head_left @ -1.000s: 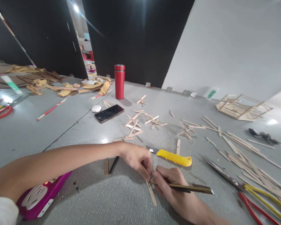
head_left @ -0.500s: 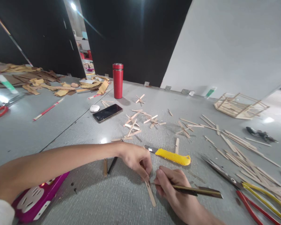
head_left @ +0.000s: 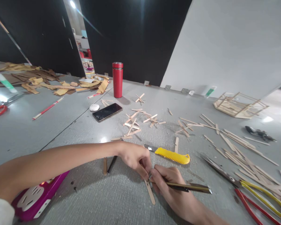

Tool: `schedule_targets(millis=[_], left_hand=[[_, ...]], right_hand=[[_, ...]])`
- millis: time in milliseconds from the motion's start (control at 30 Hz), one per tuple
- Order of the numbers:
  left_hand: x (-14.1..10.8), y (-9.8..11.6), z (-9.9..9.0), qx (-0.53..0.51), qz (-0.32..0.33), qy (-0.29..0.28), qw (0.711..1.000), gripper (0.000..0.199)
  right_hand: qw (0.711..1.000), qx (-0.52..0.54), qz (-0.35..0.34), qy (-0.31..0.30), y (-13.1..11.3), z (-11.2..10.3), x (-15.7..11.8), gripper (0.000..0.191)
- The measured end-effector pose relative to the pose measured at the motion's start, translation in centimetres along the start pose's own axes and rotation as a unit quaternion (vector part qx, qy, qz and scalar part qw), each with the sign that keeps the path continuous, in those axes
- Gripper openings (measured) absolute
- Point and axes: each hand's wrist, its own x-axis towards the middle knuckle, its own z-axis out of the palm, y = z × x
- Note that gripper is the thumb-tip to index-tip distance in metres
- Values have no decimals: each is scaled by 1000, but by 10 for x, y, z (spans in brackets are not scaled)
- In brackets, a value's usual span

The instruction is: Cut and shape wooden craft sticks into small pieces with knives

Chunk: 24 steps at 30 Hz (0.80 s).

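Note:
My left hand is closed, its thumb and fingers pinching the upper end of a short wooden craft stick against the table. My right hand is wrapped around a slim gold-and-black pen-like tool, held like a pencil. Its tip is hidden by the fingers beside the stick, close to the left fingertips. Just beyond both hands lies a yellow utility knife with its blade out. Another craft stick rests behind that knife.
Yellow-and-red-handled shears and many loose sticks lie on the right. Crossed stick pieces, a phone and a red flask stand farther back. A purple power strip sits under my left forearm. At back right is a stick frame.
My right hand has shifted slightly left and up, bringing the tool closer to the left fingertips. The left hand keeps its pinch on the stick.

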Motion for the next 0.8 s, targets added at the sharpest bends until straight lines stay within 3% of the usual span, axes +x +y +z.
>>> schedule_targets(millis=[533,800], left_hand=[[-1,1,-1,70,-22,-32,997,26],[-2,1,3,94,-64,-42,993,28]], right_hand=[[999,-22,25,-34,4,0,2,51],[997,-24,78,0,-3,5,11,54]])
